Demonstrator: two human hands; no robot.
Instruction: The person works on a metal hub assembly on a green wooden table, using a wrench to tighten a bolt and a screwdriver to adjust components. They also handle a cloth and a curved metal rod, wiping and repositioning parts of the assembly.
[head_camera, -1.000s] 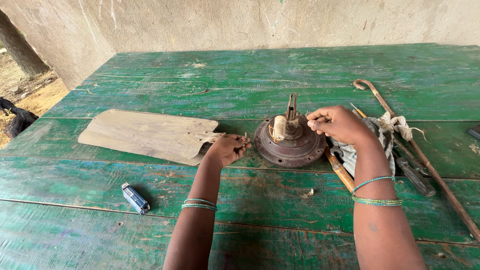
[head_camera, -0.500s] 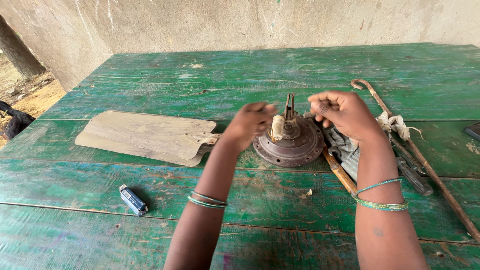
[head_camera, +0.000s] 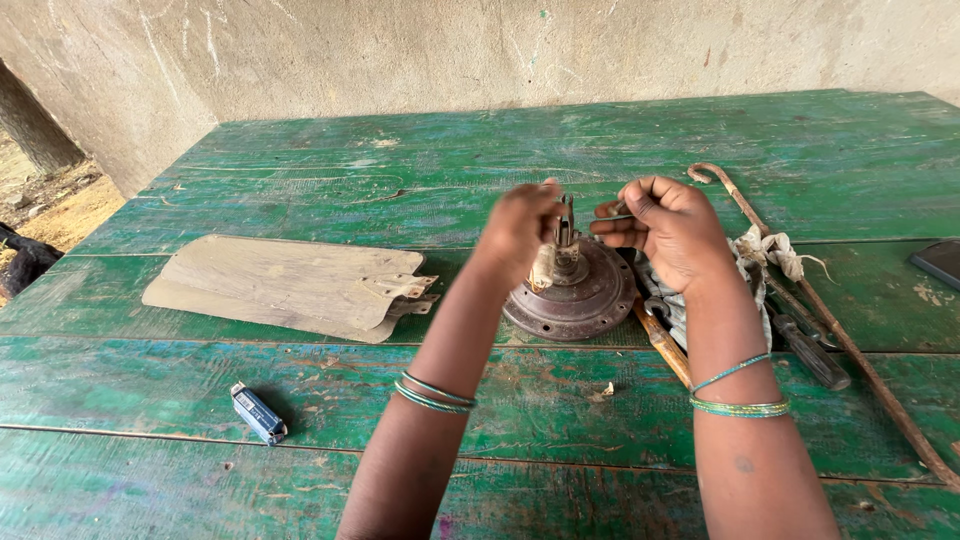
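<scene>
A small blue lighter (head_camera: 258, 413) lies at the table's (head_camera: 420, 160) seven o'clock, with stacked fan blades (head_camera: 285, 285) above it at nine, both well apart from the work. At centre sits the rusty motor (head_camera: 575, 295), its shaft (head_camera: 566, 228) upright. The left hand (head_camera: 520, 228), blurred, closes on the shaft top from nine o'clock; its fingers look curled, though I cannot tell what they grip. The right hand (head_camera: 665, 230) at three o'clock pinches a thin wire (head_camera: 612, 216) toward the shaft. The step looks like working that wire at the shaft; next calls for a steady shaft and a fine pinch. A rag (head_camera: 765, 250), screwdriver (head_camera: 805, 345) and long rod (head_camera: 830, 320) crowd the right wrist.
</scene>
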